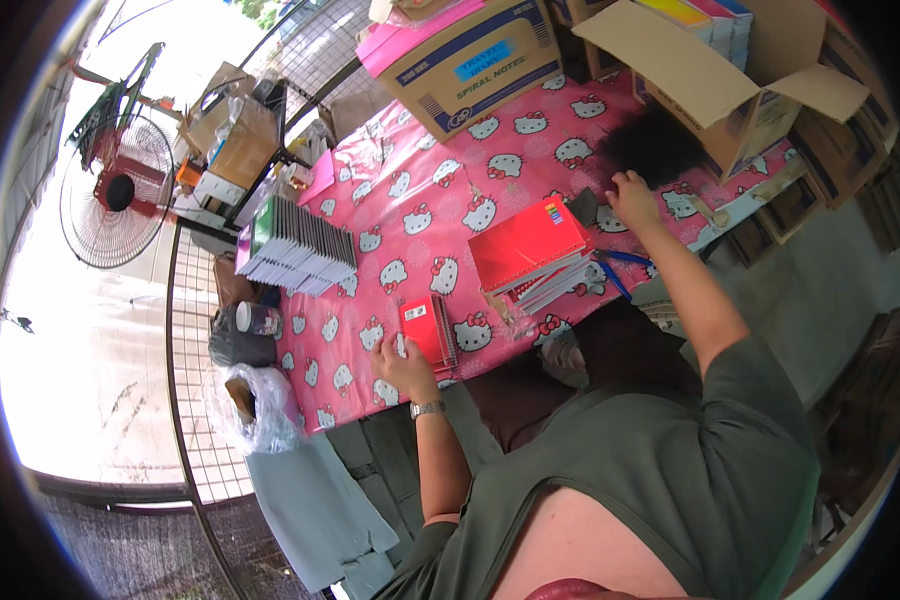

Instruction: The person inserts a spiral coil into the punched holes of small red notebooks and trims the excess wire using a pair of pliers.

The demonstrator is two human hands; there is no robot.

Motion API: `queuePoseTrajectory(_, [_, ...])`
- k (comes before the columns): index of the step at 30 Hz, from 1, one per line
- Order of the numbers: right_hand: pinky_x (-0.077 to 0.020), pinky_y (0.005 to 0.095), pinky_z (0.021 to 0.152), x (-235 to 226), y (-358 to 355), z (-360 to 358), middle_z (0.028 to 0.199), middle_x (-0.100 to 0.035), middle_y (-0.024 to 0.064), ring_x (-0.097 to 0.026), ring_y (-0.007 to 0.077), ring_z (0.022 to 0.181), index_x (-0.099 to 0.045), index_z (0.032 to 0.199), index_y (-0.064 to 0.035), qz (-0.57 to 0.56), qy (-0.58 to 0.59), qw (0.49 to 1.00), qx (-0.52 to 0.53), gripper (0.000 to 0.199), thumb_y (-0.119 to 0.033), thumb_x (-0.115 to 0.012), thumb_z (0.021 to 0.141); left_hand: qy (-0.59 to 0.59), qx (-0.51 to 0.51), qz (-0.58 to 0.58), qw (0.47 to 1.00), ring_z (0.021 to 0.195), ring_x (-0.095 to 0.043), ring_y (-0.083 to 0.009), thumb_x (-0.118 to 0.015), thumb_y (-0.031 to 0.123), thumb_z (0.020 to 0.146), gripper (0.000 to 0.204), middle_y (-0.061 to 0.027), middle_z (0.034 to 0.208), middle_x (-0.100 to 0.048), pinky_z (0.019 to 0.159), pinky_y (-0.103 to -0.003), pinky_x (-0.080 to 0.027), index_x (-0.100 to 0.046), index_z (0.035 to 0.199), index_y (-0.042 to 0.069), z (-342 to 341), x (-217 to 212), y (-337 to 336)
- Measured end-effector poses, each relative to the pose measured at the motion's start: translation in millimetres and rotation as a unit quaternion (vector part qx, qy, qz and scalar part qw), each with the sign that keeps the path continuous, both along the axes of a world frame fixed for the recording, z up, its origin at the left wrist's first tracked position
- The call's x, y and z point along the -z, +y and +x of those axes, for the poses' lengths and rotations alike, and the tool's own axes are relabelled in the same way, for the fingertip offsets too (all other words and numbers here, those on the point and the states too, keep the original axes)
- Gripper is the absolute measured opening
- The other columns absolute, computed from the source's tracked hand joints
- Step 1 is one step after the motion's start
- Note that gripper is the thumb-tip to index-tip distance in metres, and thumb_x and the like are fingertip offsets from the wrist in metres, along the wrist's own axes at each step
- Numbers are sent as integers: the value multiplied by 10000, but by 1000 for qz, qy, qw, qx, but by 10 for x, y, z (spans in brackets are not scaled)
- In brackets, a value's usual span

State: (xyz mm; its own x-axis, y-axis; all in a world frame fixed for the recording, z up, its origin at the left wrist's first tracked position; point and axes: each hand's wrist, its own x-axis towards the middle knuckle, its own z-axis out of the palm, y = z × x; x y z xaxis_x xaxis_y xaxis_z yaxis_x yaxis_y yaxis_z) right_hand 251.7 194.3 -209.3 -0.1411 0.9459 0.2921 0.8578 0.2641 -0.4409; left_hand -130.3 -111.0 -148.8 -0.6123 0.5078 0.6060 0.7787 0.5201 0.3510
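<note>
My left hand (405,370), with a metal-band watch on the wrist, rests its spread fingers at the left side of a small stack of red spiral notebooks (423,328). It does not appear to grip them. Farther right, my right hand (634,203) hovers over the table with bent, parted fingers and nothing visible in them. A dark grey object (582,207) of unclear kind lies just left of it, and a black bristly mass (652,145) beyond. Between my hands sits a taller stack of red notebooks (532,245). Blue-handled pliers (620,268) lie beside that stack.
A pink patterned cloth covers the table (410,215). Toward its left end stands a row of spiral notebooks (295,248). Cardboard boxes (480,70) stand at the back, and an open carton (720,90) at right. A plastic bag (258,410) hangs near the left corner; a fan (118,192) stands beyond.
</note>
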Motion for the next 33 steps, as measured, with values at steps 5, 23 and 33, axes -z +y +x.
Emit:
queuePoseTrajectory(5, [-565,439,834,84,304,-24,1031,-667,159,-666,349,987,-670,1048,-44,-46,-138,989,2,234,-155,-689,843,44,420,21,906,1080,-574,-316,-731,99,785,271,-109,1149,-642,949,-463,-454,-688,1051,80,1279,-1284,772])
queuePoseTrajectory(23, [-479,373,925,-2023,-882,-72,1034,-650,82,-638,241,932,-716,1184,-112,22,176,932,-316,279,-164,-691,911,68,554,-246,793,818,-693,-262,-684,163,871,207,-70,1007,-705,737,-383,-555,-721,1073,139,1431,-1674,1236])
queuePoseTrajectory(33, [-505,360,818,-2108,-984,-191,972,-624,49,-620,245,934,-741,1076,-124,121,261,908,-304,294,-16,-714,803,115,478,-93,866,889,-615,-332,-577,118,921,132,-122,918,-649,857,-450,-451,-603,1029,48,1470,-1724,1383])
